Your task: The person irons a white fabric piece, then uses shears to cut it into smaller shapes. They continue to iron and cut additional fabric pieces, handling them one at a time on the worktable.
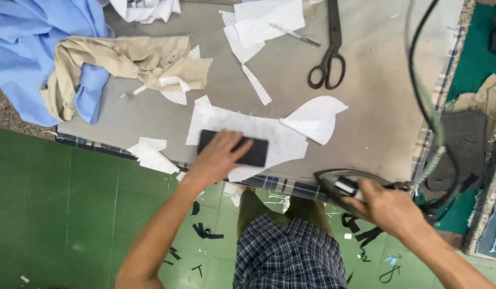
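Note:
My left hand lies flat on a black rectangular fabric piece, pressing it onto a white dotted fabric piece near the front edge of the grey ironing table. My right hand grips the handle of an electric iron, which hangs just past the table's front edge at the right. The iron's black cord loops up across the right side of the table.
Black scissors and a pen lie at the back beside white fabric pieces. Beige fabric and blue fabric are heaped at the left. Black scraps litter the green floor.

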